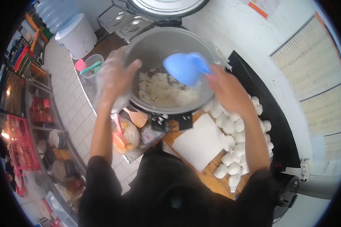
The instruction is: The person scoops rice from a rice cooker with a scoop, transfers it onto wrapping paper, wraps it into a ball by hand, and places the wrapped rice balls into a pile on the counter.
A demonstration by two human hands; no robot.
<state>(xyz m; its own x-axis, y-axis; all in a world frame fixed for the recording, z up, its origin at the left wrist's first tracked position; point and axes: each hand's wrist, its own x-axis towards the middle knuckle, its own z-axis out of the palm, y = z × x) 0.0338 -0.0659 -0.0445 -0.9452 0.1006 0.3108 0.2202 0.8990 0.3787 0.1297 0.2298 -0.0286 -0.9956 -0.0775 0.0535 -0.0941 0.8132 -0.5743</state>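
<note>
A large rice cooker (170, 109) stands open with white rice (163, 90) in its pot. My right hand (227, 85) is closed round the handle of a blue scoop (183, 69), which hangs over the rice. At the pot's left rim is my left hand (115, 75), blurred, in what looks like a clear plastic glove, its thumb apart from the other fingers. Whether it touches the rim cannot be made out. White paper (200, 142) lies below the cooker on a wooden board (212, 172), beside several white wrapped bundles (236, 151).
Left of the cooker stands a clear tub (93, 66) with a green utensil. A bowl (129, 136) with a pink scoop and a wooden paddle (137, 118) sit below it. Metal lids (134, 26) lie behind. A water dispenser (76, 36) stands at the upper left.
</note>
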